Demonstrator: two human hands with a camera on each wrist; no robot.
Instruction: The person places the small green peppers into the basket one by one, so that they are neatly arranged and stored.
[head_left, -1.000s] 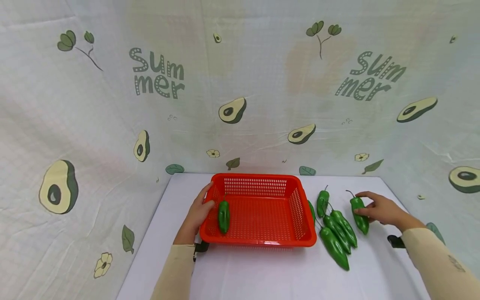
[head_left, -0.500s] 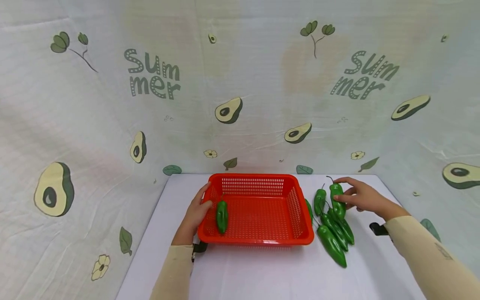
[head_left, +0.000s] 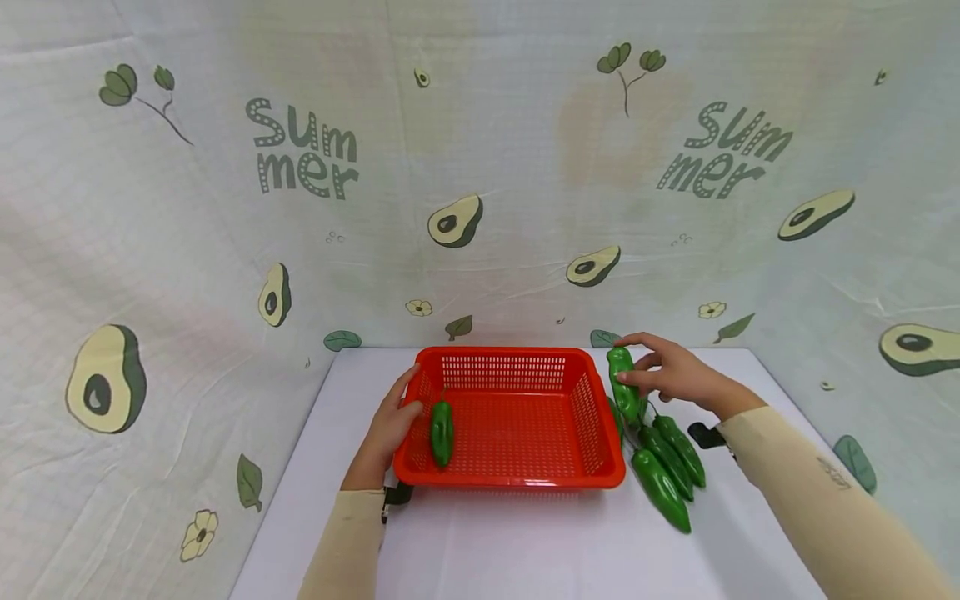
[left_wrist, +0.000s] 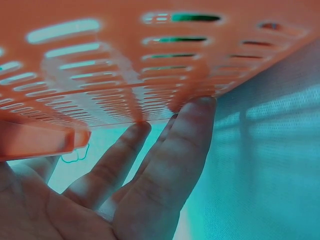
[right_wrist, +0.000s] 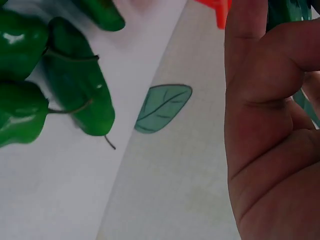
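My right hand (head_left: 667, 373) pinches a glossy green chili pepper (head_left: 622, 385) between thumb and fingers, raised beside the red basket's right rim. In the right wrist view that pepper shows only partly behind the fingers. My left hand (head_left: 392, 429) holds the left side of the red perforated plastic basket (head_left: 510, 482), its thumb at the rim. The left wrist view shows the left fingers (left_wrist: 170, 160) against the slotted outer wall. Inside the basket, near its left wall, lies one green pepper (head_left: 442, 435).
Several green peppers (head_left: 662, 490) lie on the white table (head_left: 487, 550), right of the basket. One of them (head_left: 615, 421) is half hidden by the basket's right wall. A printed cloth (head_left: 510, 167) hangs behind and along both sides.
My right hand has carried its pepper leftward and up, from the table's right side over the other peppers to near the basket's rim. My left hand stays on the basket.
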